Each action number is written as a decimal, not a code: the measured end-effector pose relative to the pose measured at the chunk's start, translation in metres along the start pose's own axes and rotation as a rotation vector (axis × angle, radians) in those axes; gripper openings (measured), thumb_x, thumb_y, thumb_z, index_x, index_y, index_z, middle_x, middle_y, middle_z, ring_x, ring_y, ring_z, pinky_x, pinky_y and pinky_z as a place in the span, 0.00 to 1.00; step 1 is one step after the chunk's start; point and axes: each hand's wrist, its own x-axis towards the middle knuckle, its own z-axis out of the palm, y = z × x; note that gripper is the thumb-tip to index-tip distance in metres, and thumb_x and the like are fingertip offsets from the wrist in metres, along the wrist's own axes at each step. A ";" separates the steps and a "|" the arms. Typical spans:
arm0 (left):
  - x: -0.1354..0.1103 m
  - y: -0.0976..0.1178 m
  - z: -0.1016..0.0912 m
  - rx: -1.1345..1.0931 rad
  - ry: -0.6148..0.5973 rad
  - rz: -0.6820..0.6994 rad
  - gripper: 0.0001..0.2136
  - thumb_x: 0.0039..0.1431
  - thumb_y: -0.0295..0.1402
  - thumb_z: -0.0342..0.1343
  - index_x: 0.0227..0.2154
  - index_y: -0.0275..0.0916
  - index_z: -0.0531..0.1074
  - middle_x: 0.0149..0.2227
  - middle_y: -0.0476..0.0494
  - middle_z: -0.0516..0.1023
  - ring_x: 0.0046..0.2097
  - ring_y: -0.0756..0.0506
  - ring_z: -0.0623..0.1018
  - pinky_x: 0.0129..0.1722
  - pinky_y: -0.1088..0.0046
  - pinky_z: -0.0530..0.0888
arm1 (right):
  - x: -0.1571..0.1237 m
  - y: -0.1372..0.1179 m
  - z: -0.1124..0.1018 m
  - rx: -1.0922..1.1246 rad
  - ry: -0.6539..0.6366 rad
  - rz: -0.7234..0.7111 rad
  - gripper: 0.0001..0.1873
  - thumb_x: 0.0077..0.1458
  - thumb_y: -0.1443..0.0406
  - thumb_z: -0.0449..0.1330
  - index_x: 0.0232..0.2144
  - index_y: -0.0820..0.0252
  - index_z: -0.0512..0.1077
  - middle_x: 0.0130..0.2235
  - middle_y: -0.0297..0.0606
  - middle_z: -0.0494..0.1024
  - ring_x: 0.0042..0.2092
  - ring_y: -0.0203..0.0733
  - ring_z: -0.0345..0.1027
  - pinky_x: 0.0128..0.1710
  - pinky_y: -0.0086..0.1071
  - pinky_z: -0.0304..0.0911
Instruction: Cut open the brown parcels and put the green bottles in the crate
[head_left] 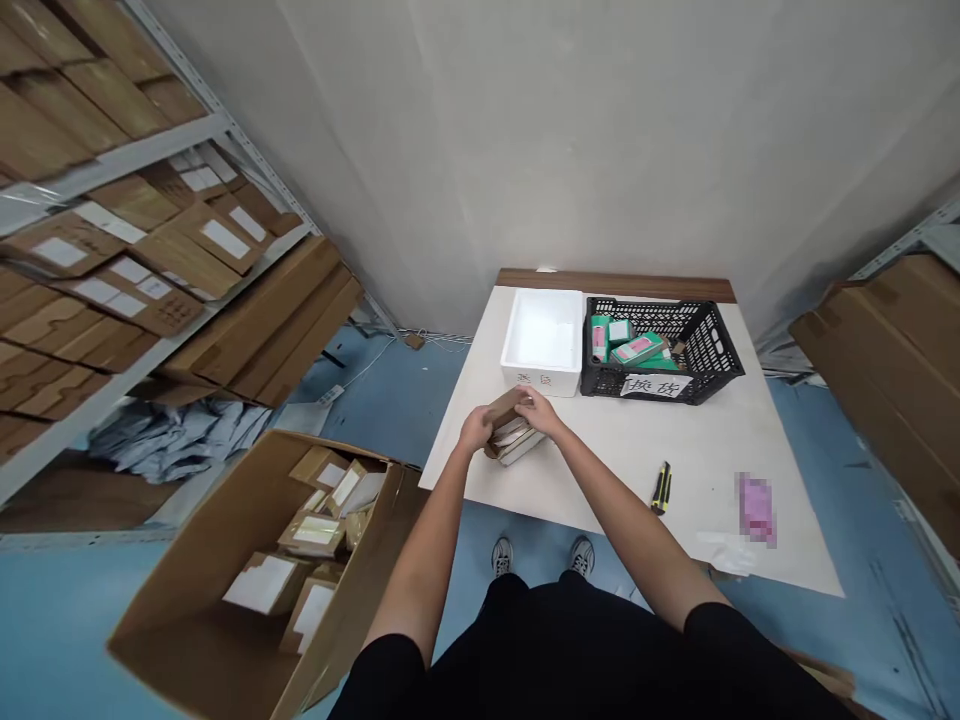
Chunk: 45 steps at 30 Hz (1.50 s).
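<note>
A small cardboard box [516, 452] with a raised flap sits between my hands near the front left of the table. My left hand [475, 430] is closed on the box's left side. At its upper right edge, by the flap, my right hand [538, 410] has its fingers bent around the cardboard. Something whitish shows inside the box, too small to make out. Just behind my hands stands a white foam bin [541, 335] with handwriting on its front. Beside that bin is a black plastic crate [705, 345] holding several green-and-pink boxes [637, 348].
On the table [592, 455], a yellow-and-black utility knife [661, 488] lies right of my arm, with a blurred pink item [757, 508] farther right. A large open carton [187, 560] with several labelled parcels [311, 532] stands at left. Shelves [157, 150] of cartons rise behind it.
</note>
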 end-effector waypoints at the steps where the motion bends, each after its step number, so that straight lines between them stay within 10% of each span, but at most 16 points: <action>1: -0.007 -0.012 -0.002 0.085 -0.060 0.010 0.23 0.51 0.29 0.67 0.52 0.41 0.81 0.68 0.33 0.72 0.72 0.28 0.65 0.70 0.48 0.66 | -0.005 0.007 0.015 -0.028 -0.034 0.029 0.28 0.54 0.65 0.64 0.58 0.51 0.76 0.57 0.40 0.80 0.54 0.48 0.75 0.59 0.46 0.70; 7: -0.029 -0.076 -0.002 0.440 -0.360 0.093 0.28 0.47 0.28 0.71 0.55 0.46 0.79 0.76 0.37 0.59 0.78 0.25 0.49 0.71 0.42 0.60 | -0.047 0.053 0.085 -0.398 -0.051 0.167 0.18 0.58 0.66 0.64 0.52 0.53 0.80 0.56 0.43 0.80 0.61 0.53 0.71 0.66 0.47 0.64; 12: -0.011 -0.097 0.005 0.400 -0.466 0.143 0.26 0.44 0.30 0.70 0.51 0.43 0.82 0.65 0.30 0.72 0.71 0.27 0.67 0.67 0.52 0.68 | -0.072 0.072 0.104 -0.663 0.172 0.468 0.22 0.65 0.58 0.62 0.59 0.56 0.77 0.67 0.52 0.68 0.71 0.58 0.60 0.69 0.46 0.58; 19: -0.002 -0.097 0.019 0.125 -0.644 0.110 0.28 0.42 0.38 0.70 0.51 0.43 0.82 0.53 0.38 0.82 0.56 0.31 0.81 0.56 0.61 0.77 | -0.095 0.077 0.109 -0.669 0.070 0.659 0.48 0.55 0.53 0.74 0.73 0.53 0.63 0.80 0.52 0.36 0.79 0.65 0.34 0.71 0.51 0.54; 27: -0.016 -0.101 0.015 0.292 -0.606 0.113 0.14 0.52 0.35 0.66 0.43 0.43 0.86 0.46 0.40 0.86 0.51 0.36 0.83 0.55 0.64 0.76 | -0.107 0.093 0.114 -0.770 0.064 0.561 0.19 0.60 0.66 0.69 0.53 0.61 0.83 0.81 0.47 0.33 0.80 0.68 0.26 0.74 0.54 0.49; 33: -0.068 -0.089 0.055 0.320 -0.558 0.113 0.11 0.64 0.34 0.61 0.46 0.49 0.86 0.48 0.44 0.87 0.55 0.39 0.82 0.57 0.65 0.74 | -0.144 0.099 0.083 -0.764 0.074 0.490 0.14 0.59 0.72 0.65 0.46 0.62 0.85 0.80 0.42 0.44 0.80 0.64 0.28 0.75 0.53 0.47; 45: -0.226 -0.014 0.199 0.280 -0.590 0.239 0.12 0.68 0.38 0.62 0.51 0.49 0.85 0.53 0.43 0.86 0.54 0.38 0.84 0.57 0.62 0.77 | -0.354 0.116 -0.027 -0.720 0.143 0.567 0.14 0.60 0.73 0.59 0.41 0.63 0.85 0.80 0.37 0.45 0.80 0.60 0.27 0.75 0.52 0.50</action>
